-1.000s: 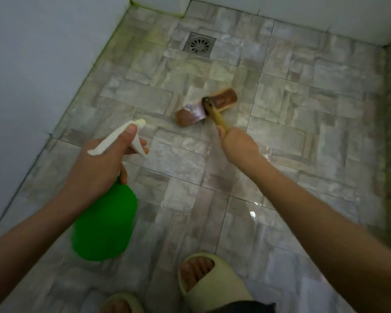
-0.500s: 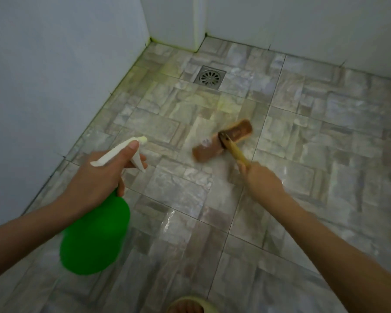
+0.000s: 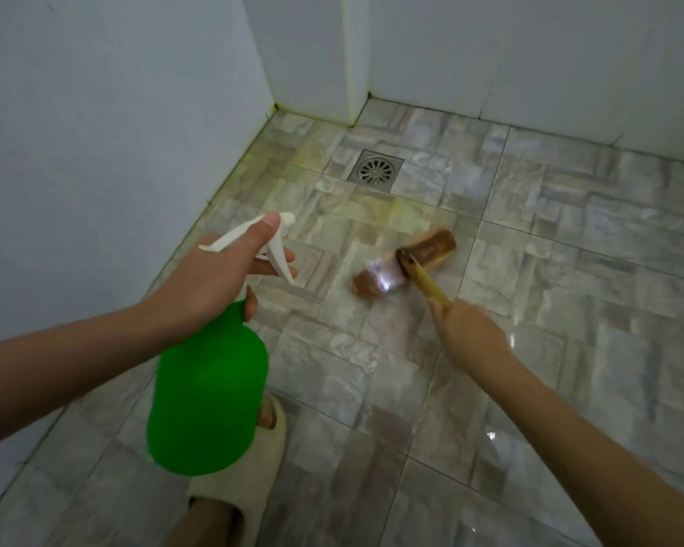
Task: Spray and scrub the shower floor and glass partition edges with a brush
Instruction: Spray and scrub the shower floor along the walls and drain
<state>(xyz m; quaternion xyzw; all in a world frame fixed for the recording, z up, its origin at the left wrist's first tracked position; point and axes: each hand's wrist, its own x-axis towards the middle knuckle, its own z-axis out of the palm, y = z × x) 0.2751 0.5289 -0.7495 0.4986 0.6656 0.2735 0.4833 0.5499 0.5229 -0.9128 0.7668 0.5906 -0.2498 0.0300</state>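
My left hand (image 3: 210, 286) grips the white trigger head of a green spray bottle (image 3: 210, 396), fingers on the trigger and the nozzle pointing toward the floor ahead. My right hand (image 3: 470, 333) holds the yellow handle of a brown scrub brush (image 3: 407, 262). The brush head lies flat on the wet stone-pattern shower floor (image 3: 549, 270), a little in front of the round metal drain (image 3: 376, 171). A bright reflection covers part of the brush head.
White walls (image 3: 95, 152) close the floor on the left and at the back, meeting at a corner with yellowish grout. My foot in a cream slipper (image 3: 245, 479) stands under the bottle. Open tiles stretch to the right.
The view has tilted up, showing more wall and the corner. The brush has shifted slightly over the tiles near the drain. My slippered foot has stepped forward under the bottle.
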